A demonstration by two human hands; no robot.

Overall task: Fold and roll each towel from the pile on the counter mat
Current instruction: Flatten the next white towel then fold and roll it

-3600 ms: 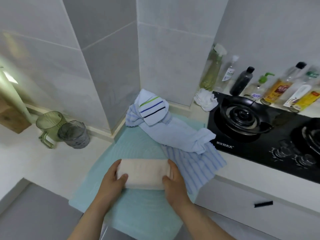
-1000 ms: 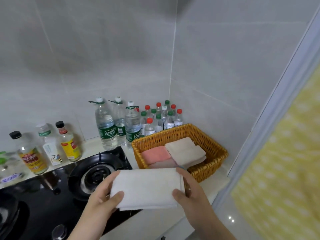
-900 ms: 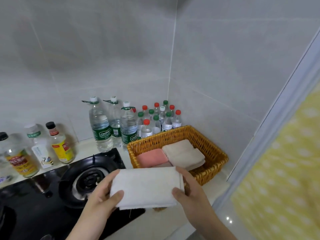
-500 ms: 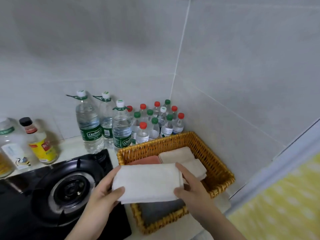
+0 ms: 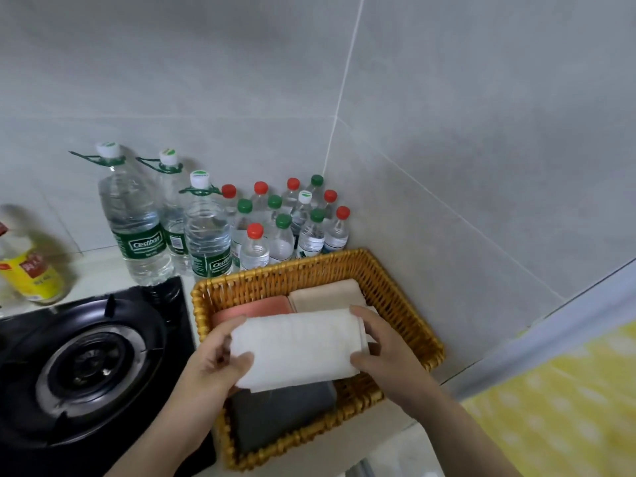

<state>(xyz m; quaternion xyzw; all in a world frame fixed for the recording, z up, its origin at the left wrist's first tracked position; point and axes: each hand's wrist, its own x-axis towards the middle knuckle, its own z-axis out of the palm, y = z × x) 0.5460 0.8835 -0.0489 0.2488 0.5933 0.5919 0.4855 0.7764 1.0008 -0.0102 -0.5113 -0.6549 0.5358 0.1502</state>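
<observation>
I hold a rolled cream-white towel (image 5: 296,349) over the middle of a wicker basket (image 5: 402,304). My left hand (image 5: 213,366) grips its left end, thumb on top. At the towel's right end, my right hand (image 5: 382,352) has its fingers curled over the far edge. Inside the basket lie a pink towel (image 5: 254,308) and a beige towel (image 5: 327,294) at the back, and a dark grey towel (image 5: 282,414) at the front. The white towel hides the basket's middle.
A black gas stove (image 5: 89,366) sits left of the basket. Behind it stand three large water bottles (image 5: 137,232) and several small ones (image 5: 282,228) in the wall corner. A yellow-labelled bottle (image 5: 31,273) is at far left. Yellow dotted fabric (image 5: 564,401) hangs at right.
I carried the rolled towel from the counter mat past the stove to the basket. Over the last second both hands lowered it from in front of the basket to over its middle.
</observation>
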